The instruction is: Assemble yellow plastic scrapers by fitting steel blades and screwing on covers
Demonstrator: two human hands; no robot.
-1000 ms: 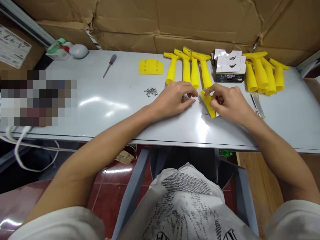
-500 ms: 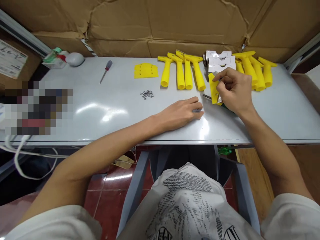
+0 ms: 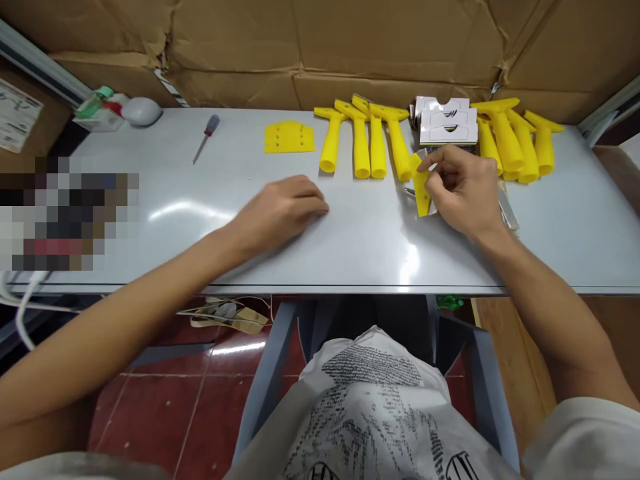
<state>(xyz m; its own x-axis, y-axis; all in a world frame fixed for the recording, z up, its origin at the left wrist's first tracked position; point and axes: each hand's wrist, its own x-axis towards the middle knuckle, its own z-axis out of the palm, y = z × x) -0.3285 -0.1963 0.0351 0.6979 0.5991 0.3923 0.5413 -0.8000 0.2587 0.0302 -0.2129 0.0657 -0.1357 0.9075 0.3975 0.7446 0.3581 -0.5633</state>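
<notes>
My right hand [image 3: 466, 193] pinches a yellow plastic plate [image 3: 421, 188] with small holes, held tilted above the table. The tip of a metal tool [image 3: 409, 191] shows beside the plate; the rest is hidden. Below the wrist lies a flat metal strip [image 3: 507, 210], partly covered by the hand. My left hand [image 3: 285, 210] rests low over the table with its fingers curled together, where the pile of small screws was seen; the hand hides the pile, and what its fingers hold, if anything, is hidden.
Several yellow scraper handles [image 3: 361, 143] stand at the back, with more handles [image 3: 510, 143] right of the stacked white card boxes [image 3: 447, 123]. A yellow holed plate [image 3: 289, 137] and a screwdriver [image 3: 205, 139] lie left. Cardboard [image 3: 350, 47] walls the back.
My left hand has moved left across the table, from near the right hand to over the screws. The right hand still holds the yellow plate, shifted slightly left and down; a metal strip now shows.
</notes>
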